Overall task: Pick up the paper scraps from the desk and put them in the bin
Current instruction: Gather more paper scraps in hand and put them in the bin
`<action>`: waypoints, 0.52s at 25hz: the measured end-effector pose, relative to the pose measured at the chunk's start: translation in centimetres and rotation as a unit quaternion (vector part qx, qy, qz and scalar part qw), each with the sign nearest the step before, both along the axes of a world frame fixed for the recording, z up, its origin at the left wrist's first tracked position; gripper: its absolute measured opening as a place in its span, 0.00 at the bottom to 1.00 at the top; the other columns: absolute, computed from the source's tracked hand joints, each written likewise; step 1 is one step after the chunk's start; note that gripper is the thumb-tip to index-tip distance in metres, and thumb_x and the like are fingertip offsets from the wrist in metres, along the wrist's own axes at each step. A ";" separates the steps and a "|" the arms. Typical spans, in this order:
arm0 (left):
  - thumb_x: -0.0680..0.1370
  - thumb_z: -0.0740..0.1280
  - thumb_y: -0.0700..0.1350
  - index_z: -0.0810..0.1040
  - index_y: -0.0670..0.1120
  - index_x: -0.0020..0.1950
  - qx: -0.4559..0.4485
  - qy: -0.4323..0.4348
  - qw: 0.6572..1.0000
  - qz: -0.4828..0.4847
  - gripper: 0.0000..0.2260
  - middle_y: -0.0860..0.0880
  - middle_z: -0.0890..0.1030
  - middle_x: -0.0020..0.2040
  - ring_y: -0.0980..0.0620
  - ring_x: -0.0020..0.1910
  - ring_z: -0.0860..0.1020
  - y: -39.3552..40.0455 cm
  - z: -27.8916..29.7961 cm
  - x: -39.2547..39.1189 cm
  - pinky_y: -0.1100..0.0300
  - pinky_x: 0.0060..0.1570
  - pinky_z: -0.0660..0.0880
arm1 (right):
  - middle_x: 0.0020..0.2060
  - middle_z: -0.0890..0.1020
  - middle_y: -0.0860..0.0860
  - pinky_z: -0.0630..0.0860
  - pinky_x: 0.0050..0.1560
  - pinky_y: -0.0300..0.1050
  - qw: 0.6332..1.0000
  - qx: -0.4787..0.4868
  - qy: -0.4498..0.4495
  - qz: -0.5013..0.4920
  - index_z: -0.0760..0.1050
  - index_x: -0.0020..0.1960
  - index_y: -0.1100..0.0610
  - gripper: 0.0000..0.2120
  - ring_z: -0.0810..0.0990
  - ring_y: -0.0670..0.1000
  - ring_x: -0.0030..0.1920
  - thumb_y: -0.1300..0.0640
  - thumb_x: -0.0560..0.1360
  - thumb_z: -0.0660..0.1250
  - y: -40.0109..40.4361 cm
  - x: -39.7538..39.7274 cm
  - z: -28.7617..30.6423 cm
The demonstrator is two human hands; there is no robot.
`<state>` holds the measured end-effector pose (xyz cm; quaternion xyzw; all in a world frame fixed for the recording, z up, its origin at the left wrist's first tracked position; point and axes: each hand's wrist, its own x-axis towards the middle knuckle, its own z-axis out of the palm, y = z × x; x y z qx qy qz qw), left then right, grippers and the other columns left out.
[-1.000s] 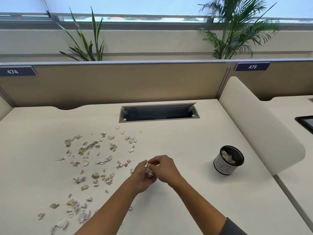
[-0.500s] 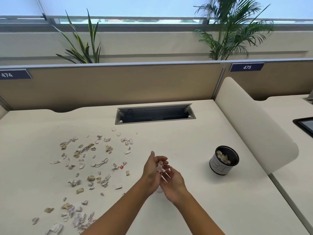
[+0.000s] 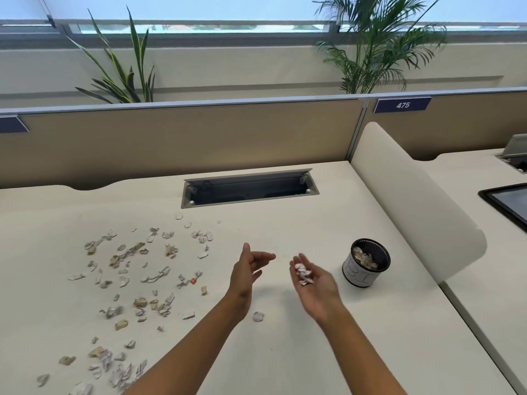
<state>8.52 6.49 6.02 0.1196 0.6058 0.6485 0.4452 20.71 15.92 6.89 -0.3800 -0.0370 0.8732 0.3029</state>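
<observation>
Nearby, bin [image 3: 366, 263] (label "BI…"), partition tag [image 3: 402, 105] "475".

Two potted plants [image 3: 125, 69] behind partition [image 3: 182, 138]

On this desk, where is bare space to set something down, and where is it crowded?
Bare: the desk between the arms and toward the near right, in front of the bin; also the strip between the cable tray and the hands. Crowded: the left half, strewn with scraps. One stray scrap lies between the forearms.
</observation>
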 end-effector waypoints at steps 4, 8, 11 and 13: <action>0.82 0.58 0.47 0.84 0.44 0.47 -0.058 0.041 0.997 0.019 0.16 0.50 0.86 0.49 0.49 0.56 0.80 -0.6 -1.2 -0.4 0.53 0.56 0.75 | 0.44 0.80 0.56 0.82 0.44 0.39 0.991 0.102 -0.016 -0.086 0.77 0.48 0.64 0.14 0.79 0.51 0.45 0.60 0.83 0.55 5.5 3.1 1.9; 0.78 0.61 0.44 0.84 0.44 0.46 -0.086 0.037 0.995 0.029 0.11 0.50 0.86 0.47 0.49 0.52 0.82 -0.8 -1.9 -0.2 0.52 0.54 0.76 | 0.47 0.81 0.52 0.77 0.43 0.37 0.928 0.291 -0.206 -0.107 0.80 0.49 0.56 0.19 0.79 0.47 0.47 0.53 0.85 0.52 9.8 6.2 1.8; 0.78 0.61 0.43 0.83 0.44 0.45 -0.091 0.025 0.995 0.040 0.11 0.48 0.86 0.46 0.48 0.49 0.82 -0.9 -2.3 -0.5 0.54 0.50 0.77 | 0.49 0.82 0.51 0.74 0.51 0.40 0.857 0.389 -0.332 -0.064 0.82 0.49 0.51 0.21 0.79 0.49 0.53 0.49 0.84 0.50 11.6 7.9 1.1; 0.78 0.61 0.43 0.83 0.44 0.45 -0.094 0.022 0.994 0.049 0.11 0.48 0.86 0.45 0.49 0.48 0.82 -1.1 -2.5 -0.8 0.54 0.48 0.77 | 0.52 0.84 0.50 0.73 0.58 0.41 0.843 0.416 -0.340 -0.036 0.81 0.50 0.52 0.23 0.80 0.48 0.57 0.48 0.85 0.49 12.1 8.6 0.7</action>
